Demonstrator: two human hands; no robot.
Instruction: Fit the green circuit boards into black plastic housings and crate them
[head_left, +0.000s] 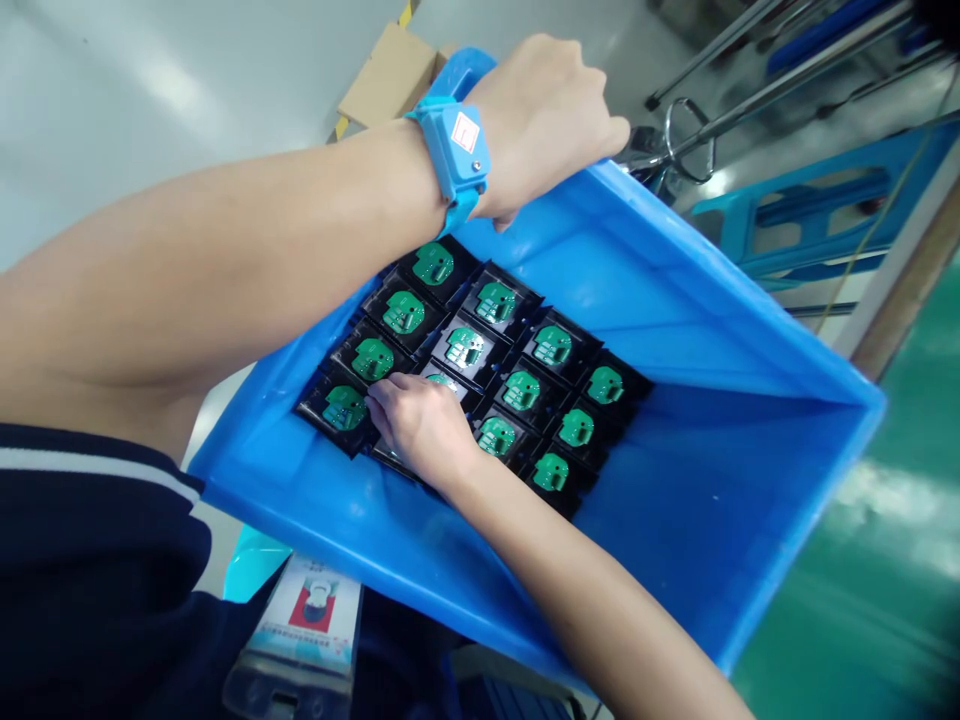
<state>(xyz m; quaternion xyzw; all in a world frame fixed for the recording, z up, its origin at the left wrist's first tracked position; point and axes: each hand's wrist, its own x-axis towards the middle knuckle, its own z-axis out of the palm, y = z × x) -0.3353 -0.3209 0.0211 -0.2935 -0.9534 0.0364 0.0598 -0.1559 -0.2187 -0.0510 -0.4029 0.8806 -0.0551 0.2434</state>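
My left hand [536, 120], with a light-blue wrist strap [454, 155] on its wrist, is closed over the far rim of a deep blue plastic bin [720, 480]. Inside the bin lie rows of black trays or housings [536, 415], several with a round green circuit board [553, 345] in each. My right hand [427, 420] reaches into the bin, fingers bent and closed at the near-left part of the rows, beside a green board [345, 408]. Its fingertips are partly hidden, so what they grip does not show.
A cardboard box [390, 75] sits on the floor beyond the bin. To the right are a blue plastic stool [817, 205] and metal poles [787, 75]. A badge in a holder [307, 620] hangs at the near side of the bin.
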